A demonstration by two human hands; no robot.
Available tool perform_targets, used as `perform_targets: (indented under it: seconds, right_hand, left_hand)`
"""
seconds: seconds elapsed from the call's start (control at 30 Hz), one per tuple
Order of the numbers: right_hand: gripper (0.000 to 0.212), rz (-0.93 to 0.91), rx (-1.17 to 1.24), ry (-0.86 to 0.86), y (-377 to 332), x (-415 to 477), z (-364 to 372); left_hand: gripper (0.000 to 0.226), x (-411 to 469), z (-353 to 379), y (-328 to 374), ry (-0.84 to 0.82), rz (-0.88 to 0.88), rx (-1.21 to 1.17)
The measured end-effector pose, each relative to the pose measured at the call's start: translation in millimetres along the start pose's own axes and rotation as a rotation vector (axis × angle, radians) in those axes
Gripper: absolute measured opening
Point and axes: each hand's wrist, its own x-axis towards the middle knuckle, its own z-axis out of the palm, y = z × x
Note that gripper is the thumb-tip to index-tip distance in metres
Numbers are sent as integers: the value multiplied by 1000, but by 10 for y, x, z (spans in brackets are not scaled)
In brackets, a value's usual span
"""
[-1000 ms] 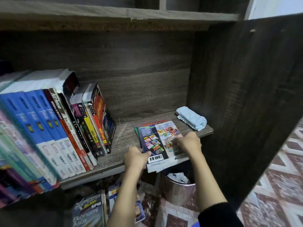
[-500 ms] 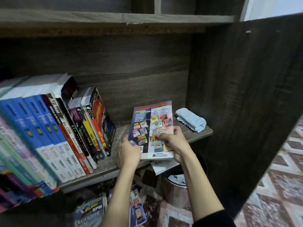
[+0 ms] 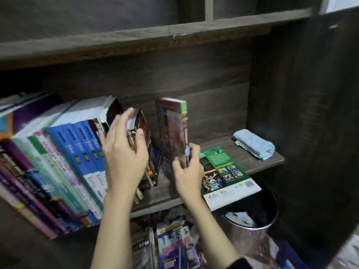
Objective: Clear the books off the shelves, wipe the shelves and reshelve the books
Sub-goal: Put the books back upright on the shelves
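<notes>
A thin colourful book (image 3: 174, 131) stands upright on the dark wooden shelf (image 3: 262, 164), and my right hand (image 3: 187, 169) grips its lower edge. My left hand (image 3: 124, 152) presses flat against the leaning row of books (image 3: 77, 152), holding the end books back; its fingers are spread, wrapped around nothing. The upright book is a small gap to the right of that row. A green-backed book (image 3: 223, 171) lies flat on the shelf right of my right hand, overhanging the front edge. A folded light-blue cloth (image 3: 254, 144) rests at the shelf's right end.
The dark side panel (image 3: 301, 113) closes the shelf on the right. Below the shelf stand a shiny metal bin (image 3: 252, 235) with crumpled paper and several loose books (image 3: 174, 245) on the floor. Another shelf board (image 3: 136, 43) runs overhead.
My right hand has lifted the colourful book off the green one and turned it upright beside the row. My left hand left that book and moved up against the leaning books.
</notes>
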Motion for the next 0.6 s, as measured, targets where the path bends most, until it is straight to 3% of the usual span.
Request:
perform_targets:
  seconds: [0.1, 0.27, 0.6]
  right_hand:
    - [34, -47, -69, -50, 68, -114, 182]
    - [55, -115, -119, -128, 134, -251, 390]
    - [50, -2, -87, -376, 321, -195, 506]
  left_hand:
    - [55, -7, -73, -81, -131, 60, 65]
    - [103, 6, -106, -179, -357, 100, 206]
    - [88, -43, -48, -335, -295, 121, 297]
